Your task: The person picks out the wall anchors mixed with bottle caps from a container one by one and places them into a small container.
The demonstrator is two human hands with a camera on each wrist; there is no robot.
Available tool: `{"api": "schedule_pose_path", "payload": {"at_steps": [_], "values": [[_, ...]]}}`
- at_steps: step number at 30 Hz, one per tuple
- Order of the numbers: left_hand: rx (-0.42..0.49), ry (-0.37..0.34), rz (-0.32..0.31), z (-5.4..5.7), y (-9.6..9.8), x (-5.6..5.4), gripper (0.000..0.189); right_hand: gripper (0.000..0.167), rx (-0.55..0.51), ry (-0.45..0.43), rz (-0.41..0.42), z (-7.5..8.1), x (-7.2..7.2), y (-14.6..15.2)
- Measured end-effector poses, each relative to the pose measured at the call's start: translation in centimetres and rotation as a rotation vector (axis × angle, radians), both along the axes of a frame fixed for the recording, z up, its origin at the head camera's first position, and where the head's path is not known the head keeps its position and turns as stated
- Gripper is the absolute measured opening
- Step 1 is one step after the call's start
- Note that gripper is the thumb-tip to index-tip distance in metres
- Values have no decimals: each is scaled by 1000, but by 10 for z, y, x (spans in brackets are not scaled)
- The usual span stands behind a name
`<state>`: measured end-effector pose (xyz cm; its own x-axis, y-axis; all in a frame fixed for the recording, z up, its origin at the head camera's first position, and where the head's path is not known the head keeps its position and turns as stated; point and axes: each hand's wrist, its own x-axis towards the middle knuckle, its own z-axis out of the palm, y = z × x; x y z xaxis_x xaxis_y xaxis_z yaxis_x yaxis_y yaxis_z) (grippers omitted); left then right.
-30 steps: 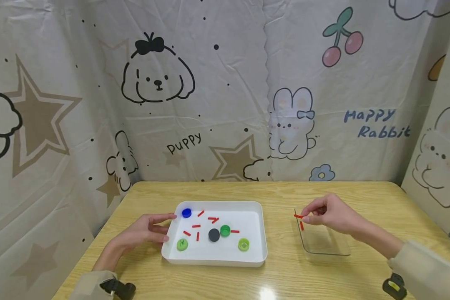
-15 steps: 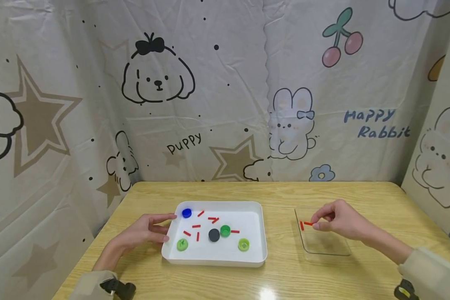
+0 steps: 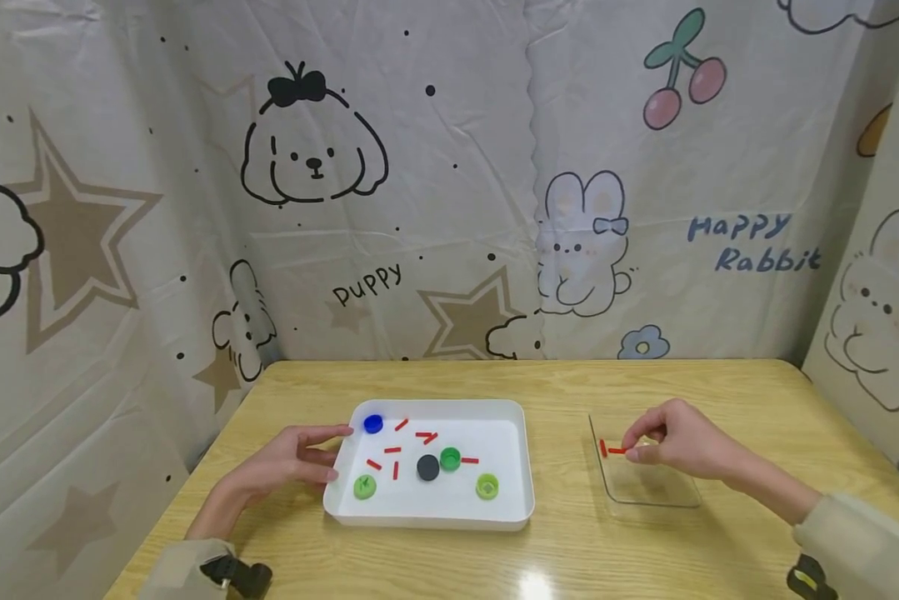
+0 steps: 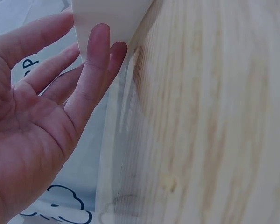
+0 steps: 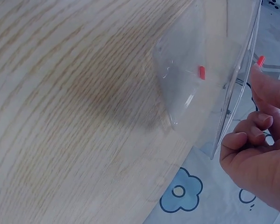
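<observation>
My left hand (image 3: 277, 464) touches the left end of a white tray (image 3: 486, 525) with its fingers straight; the left wrist view shows the fingertips against the tray's outer wall (image 4: 109, 23). Over on the right, my right hand (image 3: 681, 442) pinches a small red stick (image 3: 616, 451) between thumb and forefinger, above a clear plastic box (image 3: 651, 505). Inside that box lies another red stick (image 3: 602, 448), which also shows through the wall in the right wrist view (image 5: 202, 73). The held stick's tip (image 5: 261, 61) sticks out past the thumb.
In the tray are several loose red sticks (image 3: 396, 471) and bottle caps: blue (image 3: 373, 424), black (image 3: 428, 468), dark green (image 3: 450, 459) and light green (image 3: 487, 487). Both containers stand on a wooden table (image 3: 554, 550). A printed curtain (image 3: 449, 192) hangs behind it.
The right hand has moved right and slightly toward the person with the pinched red stick, from the box's far left corner to farther over its inside. The left hand has stayed in place.
</observation>
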<state>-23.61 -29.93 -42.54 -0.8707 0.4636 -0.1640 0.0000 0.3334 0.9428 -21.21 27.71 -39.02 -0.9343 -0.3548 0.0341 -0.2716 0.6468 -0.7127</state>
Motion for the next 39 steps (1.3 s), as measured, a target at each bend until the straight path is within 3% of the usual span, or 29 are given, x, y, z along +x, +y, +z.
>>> {"api": "schedule_pose_path", "payload": {"at_steps": [11, 23, 39], "values": [[-16, 7, 6, -3, -2, -1, 75, 12, 20, 10, -11, -1, -3, 0], [9, 2, -4, 0, -1, 0, 76, 13, 57, 60, -7, 10, -4, -6], [2, 10, -6, -1, -2, -1, 74, 9, 50, 99, 142, 33, -13, -49]]}}
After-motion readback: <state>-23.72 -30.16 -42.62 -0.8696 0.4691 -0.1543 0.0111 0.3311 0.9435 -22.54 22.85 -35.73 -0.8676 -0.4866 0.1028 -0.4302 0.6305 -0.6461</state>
